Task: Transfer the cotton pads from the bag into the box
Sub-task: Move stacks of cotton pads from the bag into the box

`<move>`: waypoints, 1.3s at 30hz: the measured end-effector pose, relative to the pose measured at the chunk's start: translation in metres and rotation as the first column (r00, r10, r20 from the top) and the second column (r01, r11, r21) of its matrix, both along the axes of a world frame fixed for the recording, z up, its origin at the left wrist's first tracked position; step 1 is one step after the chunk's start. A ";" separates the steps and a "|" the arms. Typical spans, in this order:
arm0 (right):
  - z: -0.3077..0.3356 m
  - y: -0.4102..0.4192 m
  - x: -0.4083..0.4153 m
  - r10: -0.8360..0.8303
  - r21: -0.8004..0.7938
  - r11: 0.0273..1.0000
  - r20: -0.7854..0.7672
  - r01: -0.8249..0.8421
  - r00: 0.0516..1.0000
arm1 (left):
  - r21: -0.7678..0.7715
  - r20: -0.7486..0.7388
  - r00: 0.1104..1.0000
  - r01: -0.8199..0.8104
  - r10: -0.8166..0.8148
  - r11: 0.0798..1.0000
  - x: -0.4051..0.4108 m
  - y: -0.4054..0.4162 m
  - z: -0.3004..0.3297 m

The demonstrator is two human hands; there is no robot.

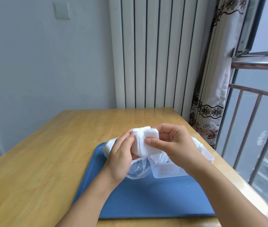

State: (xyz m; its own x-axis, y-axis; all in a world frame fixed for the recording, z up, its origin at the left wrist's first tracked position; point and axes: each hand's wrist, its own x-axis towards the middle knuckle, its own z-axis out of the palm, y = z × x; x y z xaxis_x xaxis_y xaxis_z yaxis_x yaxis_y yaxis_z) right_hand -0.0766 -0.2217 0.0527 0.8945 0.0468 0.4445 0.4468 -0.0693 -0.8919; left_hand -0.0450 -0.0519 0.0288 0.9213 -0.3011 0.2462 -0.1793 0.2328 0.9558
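The pads (144, 143) are white squares in a thick stack, held up in the air between two hands, just above the far end of the tray (154, 197). The table (31, 158) is light wood, and the blue tray lies flat on its near right part.

The left hand (121, 154) comes up from below. Its fingers curl round the left side and the bottom of the stack, and the thumb tip presses on the stack's left face.

Under the hands lies the bag (138, 169). It is clear and crumpled, with a thin red line near its mouth. It rests on the tray, and some white shows inside it behind the left hand.

The right hand (174, 143) holds the stack's right side. Its thumb lies flat across the front of the pads, and its fingers bend round the back and top.

The box (171, 171) is clear with a white label on its near wall. It sits on the tray right beside the bag, partly hidden under the right wrist. Its far right corner sticks out past the arm.
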 end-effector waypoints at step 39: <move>0.003 -0.023 0.003 -0.009 -0.364 0.930 -0.167 -0.053 0.986 | 0.231 0.475 0.880 -0.149 0.022 0.962 -0.018 -0.026 -0.021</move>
State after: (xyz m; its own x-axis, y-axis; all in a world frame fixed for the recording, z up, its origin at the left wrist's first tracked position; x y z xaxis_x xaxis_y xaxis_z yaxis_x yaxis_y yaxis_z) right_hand -0.0735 -0.2446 0.0555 0.9501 0.1985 0.2405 0.3023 -0.3966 -0.8668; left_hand -0.0628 -0.0781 0.0075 0.7441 -0.3366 0.5771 -0.6240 -0.0417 0.7803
